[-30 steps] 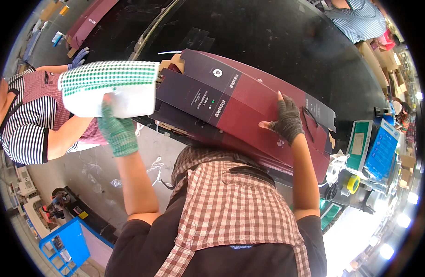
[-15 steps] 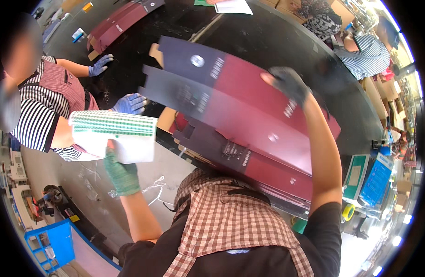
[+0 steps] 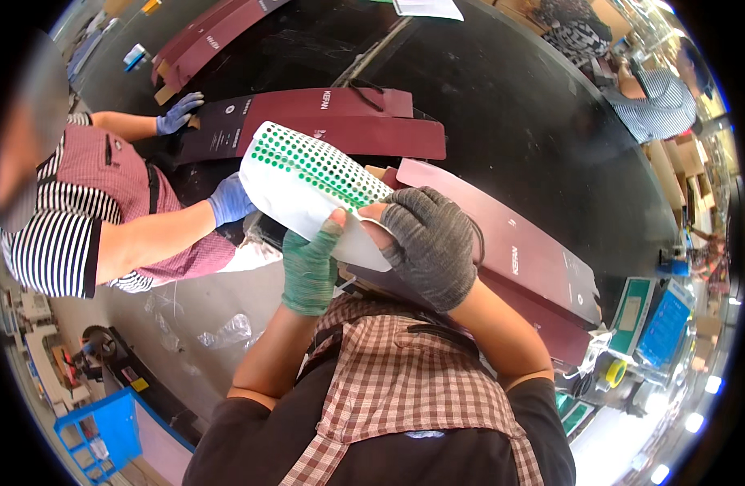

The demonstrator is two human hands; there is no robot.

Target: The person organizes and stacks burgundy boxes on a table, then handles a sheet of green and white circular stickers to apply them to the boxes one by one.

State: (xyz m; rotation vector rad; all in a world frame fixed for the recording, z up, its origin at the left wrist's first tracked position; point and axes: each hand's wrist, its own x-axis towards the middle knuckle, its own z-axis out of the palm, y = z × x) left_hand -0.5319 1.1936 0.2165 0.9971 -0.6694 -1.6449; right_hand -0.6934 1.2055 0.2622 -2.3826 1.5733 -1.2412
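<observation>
A white sheet of green dot stickers (image 3: 295,185) is held up in front of me, its dotted part curling over at the top. My left hand (image 3: 310,271), in a green glove with the fingertips bare, grips the sheet's lower edge, thumb on top. At the sheet's right corner, my right hand (image 3: 431,249), in a dark grey glove, is closed with bare thumb and forefinger pinching the edge beside the dots. Whether a single dot is between them cannot be seen. A long maroon carton (image 3: 510,235) with a dark cord lies beyond my right hand, partly covered by it.
On the left, a co-worker in blue gloves has one hand (image 3: 179,113) at the end of another maroon carton (image 3: 356,121) on the black table (image 3: 518,105). A further carton (image 3: 218,36) lies at the far left. Yellow tape (image 3: 614,373) and a blue box (image 3: 662,324) are at right.
My right hand has left the maroon cartons and come to the sticker sheet, which my left hand has brought rightward. One carton now lies farther off by the co-worker; another lies to the right.
</observation>
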